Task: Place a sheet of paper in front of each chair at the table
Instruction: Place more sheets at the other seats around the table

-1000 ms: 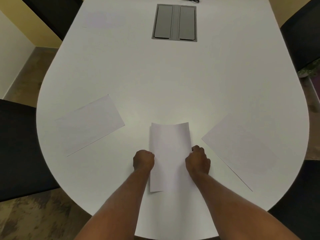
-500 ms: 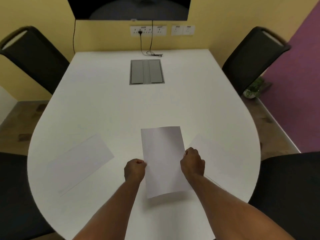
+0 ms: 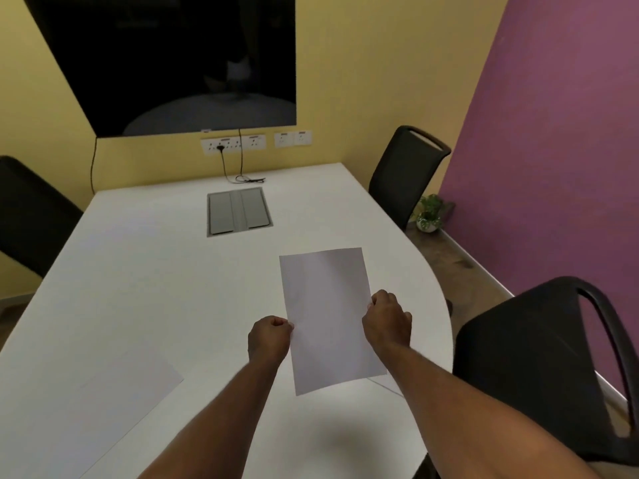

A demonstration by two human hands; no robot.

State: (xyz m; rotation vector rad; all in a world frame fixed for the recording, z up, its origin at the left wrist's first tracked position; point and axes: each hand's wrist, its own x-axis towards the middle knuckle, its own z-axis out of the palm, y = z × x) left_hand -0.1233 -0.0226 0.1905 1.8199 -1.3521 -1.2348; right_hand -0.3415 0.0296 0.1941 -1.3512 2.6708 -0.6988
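I hold a white sheet of paper [image 3: 328, 319] above the white table [image 3: 155, 288], lifted off the surface. My left hand [image 3: 269, 337] pinches its left edge and my right hand [image 3: 387, 321] grips its right edge. A second sheet [image 3: 114, 402] lies flat on the table at the near left. Only a corner of a third sheet [image 3: 389, 385] shows under my right forearm. Black chairs stand at the far right [image 3: 404, 174], near right [image 3: 539, 361] and far left [image 3: 31, 216].
A grey cable box [image 3: 238, 210] is set into the table's middle, with a black cable [image 3: 242, 178] behind it. A dark screen [image 3: 173, 63] and wall sockets [image 3: 235, 144] sit on the yellow wall. A small potted plant [image 3: 428, 216] stands on the floor by the purple wall.
The view has tilted up and turned right, bringing the wall, screen and right chairs into sight. Both hands have lifted the held sheet off the table and carried it up and forward.
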